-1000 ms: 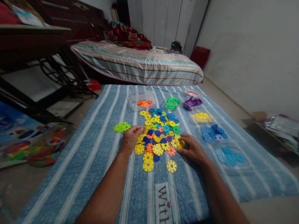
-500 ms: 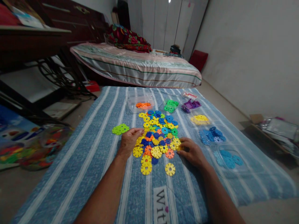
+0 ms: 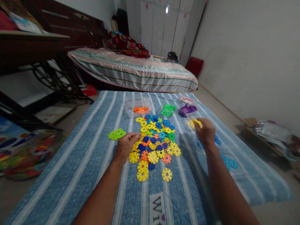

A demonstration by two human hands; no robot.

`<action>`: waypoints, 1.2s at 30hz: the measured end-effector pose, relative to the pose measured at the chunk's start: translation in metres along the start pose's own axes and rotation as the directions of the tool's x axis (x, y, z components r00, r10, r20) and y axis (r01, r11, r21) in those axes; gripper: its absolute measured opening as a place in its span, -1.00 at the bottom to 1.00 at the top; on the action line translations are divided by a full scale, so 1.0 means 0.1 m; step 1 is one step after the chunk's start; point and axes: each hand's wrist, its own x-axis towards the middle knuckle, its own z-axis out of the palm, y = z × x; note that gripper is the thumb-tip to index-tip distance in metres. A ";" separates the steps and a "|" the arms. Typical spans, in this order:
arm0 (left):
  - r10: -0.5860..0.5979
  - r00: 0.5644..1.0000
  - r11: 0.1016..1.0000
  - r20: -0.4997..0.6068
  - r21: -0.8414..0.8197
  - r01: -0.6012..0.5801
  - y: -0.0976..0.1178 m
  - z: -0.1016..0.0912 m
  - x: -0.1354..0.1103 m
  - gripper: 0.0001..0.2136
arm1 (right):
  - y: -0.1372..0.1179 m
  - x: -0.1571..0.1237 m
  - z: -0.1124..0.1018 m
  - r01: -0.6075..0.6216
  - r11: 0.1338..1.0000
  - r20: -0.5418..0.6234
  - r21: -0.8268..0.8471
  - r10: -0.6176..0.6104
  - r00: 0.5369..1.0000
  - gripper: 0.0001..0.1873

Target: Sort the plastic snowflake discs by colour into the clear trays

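Observation:
A mixed heap of notched plastic discs [image 3: 153,157] in yellow, blue, orange and green lies spread on the striped cloth. At its left edge rests my left hand [image 3: 126,145], thumb and fingers pinched together; what they hold, if anything, is hidden. My right hand [image 3: 206,131] is over the clear tub of yellow discs [image 3: 191,123], right of the heap, its fingers closed around a yellow disc [image 3: 199,122]. Light green discs [image 3: 116,134] lie in a small group just left of my left hand. One yellow disc [image 3: 167,175] sits apart, nearer to me.
Clear tubs hold orange discs [image 3: 141,110], green discs [image 3: 168,110] and purple discs [image 3: 188,108] along the back. Blue discs [image 3: 217,140] and light blue discs [image 3: 231,162] are at the right, partly behind my right arm. A bed [image 3: 131,73] stands beyond.
My right hand has left the heap's right edge and moved away and to the right, over the yellow tub. My left hand stays by the heap. The view has shifted slightly.

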 end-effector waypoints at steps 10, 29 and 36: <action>0.004 1.000 1.000 -0.005 0.004 -0.004 0.00 0.01 -0.01 -0.60 | -0.10 -0.78 0.15 0.016 1.000 0.295 0.023 -0.022 0.955 -0.72; 0.028 1.000 0.999 -0.006 0.020 -0.028 0.01 0.04 -0.04 -0.64 | -0.11 -1.07 0.02 -0.040 0.993 0.568 0.109 -0.030 0.822 -0.61; 0.020 1.000 1.000 -0.008 0.010 -0.020 0.00 0.03 -0.04 -0.62 | -0.14 -1.03 0.02 -0.191 0.965 0.554 0.182 0.060 0.830 -0.74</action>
